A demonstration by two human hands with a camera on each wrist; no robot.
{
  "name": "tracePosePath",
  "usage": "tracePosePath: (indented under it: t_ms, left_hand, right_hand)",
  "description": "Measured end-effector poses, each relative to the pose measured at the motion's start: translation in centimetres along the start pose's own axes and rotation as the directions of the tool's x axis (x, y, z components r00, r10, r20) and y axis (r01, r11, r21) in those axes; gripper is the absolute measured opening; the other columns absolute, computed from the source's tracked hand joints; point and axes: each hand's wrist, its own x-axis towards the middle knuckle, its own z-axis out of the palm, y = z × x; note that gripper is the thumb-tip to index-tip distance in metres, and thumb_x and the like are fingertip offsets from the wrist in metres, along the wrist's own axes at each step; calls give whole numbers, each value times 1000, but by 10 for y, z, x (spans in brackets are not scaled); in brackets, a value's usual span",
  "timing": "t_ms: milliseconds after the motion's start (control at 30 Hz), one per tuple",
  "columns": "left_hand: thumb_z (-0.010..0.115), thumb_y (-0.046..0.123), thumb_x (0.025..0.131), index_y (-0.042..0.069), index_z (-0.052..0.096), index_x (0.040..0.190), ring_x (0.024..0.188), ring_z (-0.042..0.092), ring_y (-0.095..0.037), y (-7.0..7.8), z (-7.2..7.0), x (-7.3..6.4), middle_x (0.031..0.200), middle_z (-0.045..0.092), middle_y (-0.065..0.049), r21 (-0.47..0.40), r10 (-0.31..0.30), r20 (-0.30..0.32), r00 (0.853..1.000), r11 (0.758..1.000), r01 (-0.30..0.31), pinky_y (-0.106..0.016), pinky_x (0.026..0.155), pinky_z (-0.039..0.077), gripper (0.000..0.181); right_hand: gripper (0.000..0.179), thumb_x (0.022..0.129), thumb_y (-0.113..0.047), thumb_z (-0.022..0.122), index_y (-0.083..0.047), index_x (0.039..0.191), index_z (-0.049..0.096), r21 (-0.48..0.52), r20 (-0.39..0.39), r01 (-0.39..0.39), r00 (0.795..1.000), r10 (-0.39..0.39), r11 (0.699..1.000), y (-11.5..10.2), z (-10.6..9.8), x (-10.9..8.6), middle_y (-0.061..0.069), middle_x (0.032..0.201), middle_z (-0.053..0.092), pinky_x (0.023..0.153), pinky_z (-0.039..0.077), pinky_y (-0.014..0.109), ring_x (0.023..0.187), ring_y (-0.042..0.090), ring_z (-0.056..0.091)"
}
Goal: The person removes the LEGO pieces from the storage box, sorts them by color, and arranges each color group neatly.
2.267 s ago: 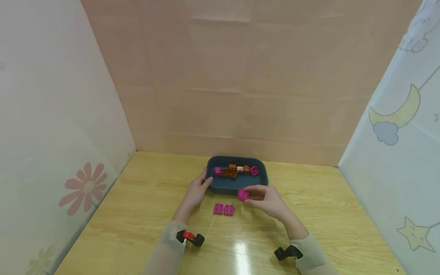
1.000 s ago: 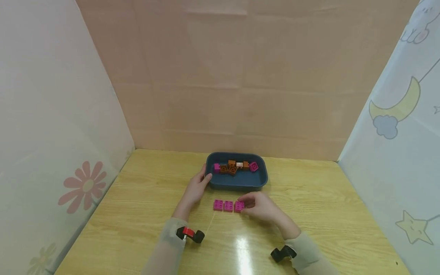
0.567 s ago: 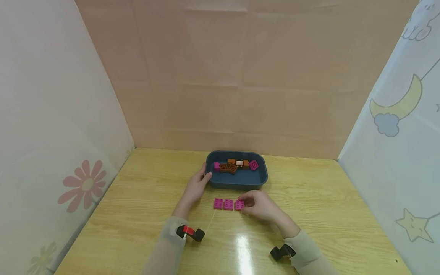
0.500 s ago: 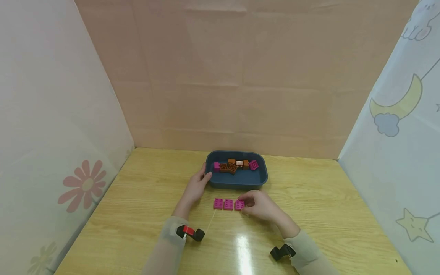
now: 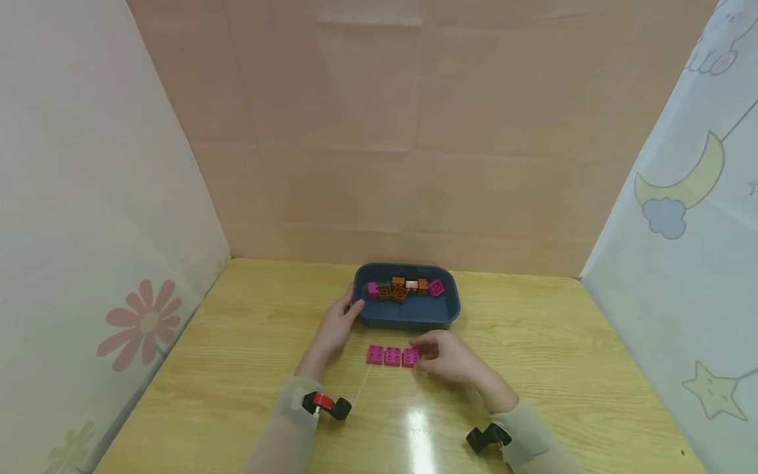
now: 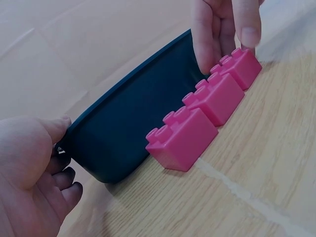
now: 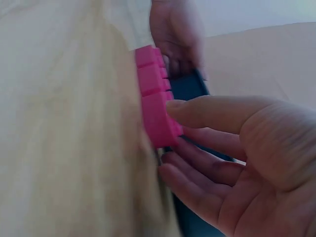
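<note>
Three pink building bricks stand studs up in a row on the table: the left brick point(image 5: 375, 354), the middle brick point(image 5: 393, 356) and the right brick point(image 5: 410, 357). My right hand point(image 5: 448, 356) pinches the right-hand brick, thumb on its near side and fingers behind, as the right wrist view shows. Behind the row is a dark blue tray point(image 5: 408, 316). My left hand point(image 5: 337, 324) grips its left end, thumb at the rim and the other fingers curled against the outside wall point(image 6: 113, 133).
Inside the tray lie several brown bricks point(image 5: 399, 293), a pink brick point(image 5: 372, 290) at the left and another pink brick point(image 5: 435, 288) at the right. A peach-coloured backdrop point(image 5: 355, 197) rises behind the wooden table point(image 5: 533, 342), with pale patterned sheets point(image 5: 681, 296) at both sides.
From the tray's front edge, my right hand has brought the pink brick down to the right end of the row. Over the last second both hands have stayed nearly still.
</note>
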Motion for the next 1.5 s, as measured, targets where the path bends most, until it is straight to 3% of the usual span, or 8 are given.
tracePosePath:
  t_ms: [133,300,400,533,667,1000,1267,1500]
  left_hand:
    - [51,38,115,7,24,170,160,24,-35,-1,0,-1,175,23,-9,-9,7,-7,1000,1000,-7,-51,130,22,69]
    - [51,47,113,11,24,170,160,25,-33,-3,0,-2,175,23,-6,1,-12,3,1000,1000,12,-49,130,22,74]
    - [51,49,113,11,23,171,161,24,-30,-3,0,-1,175,22,-4,-5,-9,5,1000,1000,9,-47,130,22,74]
    - [50,48,113,9,23,171,161,22,-29,-3,0,1,176,22,-5,-20,5,1,1000,1000,-5,-47,130,21,74]
    - [50,48,113,7,23,170,161,21,-30,-3,0,1,176,21,-7,-16,3,0,1000,1000,-3,-48,130,21,75]
    - [51,46,114,9,24,170,161,23,-32,-2,1,0,175,23,-7,-31,-4,1,1000,1000,4,-51,130,21,73]
    - [51,41,115,10,24,171,160,24,-32,-4,-2,2,175,24,-7,-47,-8,0,1000,999,8,-51,130,22,69]
    - [50,49,113,13,24,171,160,25,-31,-1,-1,0,175,24,-5,-44,-3,2,1000,999,3,-50,130,23,73]
  right_hand:
    - [42,92,-9,82,2,132,73,78,13,25,1000,-26,997,-3,-12,-4,15,128,74,97,62,43,115,32,72]
    - [44,98,-14,80,3,137,70,182,15,47,999,-51,982,-7,-35,-1,20,133,72,96,61,34,118,35,71]
    - [45,98,-17,81,1,138,70,230,-11,33,999,-31,973,-9,-46,10,18,132,73,94,61,32,116,29,72]
    - [48,97,-25,83,-5,139,71,241,-34,0,999,9,971,-14,-53,34,16,135,72,100,60,39,117,22,70]
    - [48,98,-27,82,-7,140,72,212,-35,7,999,1,977,-18,-49,64,16,136,72,103,58,46,119,23,70]
    - [44,98,-12,80,-5,141,71,180,-59,-8,998,19,984,-21,-30,126,10,131,75,102,59,46,119,25,71]
    - [44,97,-7,80,-5,140,71,89,-59,-16,998,22,996,-27,-15,154,12,129,76,98,61,42,120,26,72]
    - [46,95,-7,83,-8,139,72,-15,-100,-50,994,48,999,-30,-6,166,11,129,76,97,61,42,120,27,72]
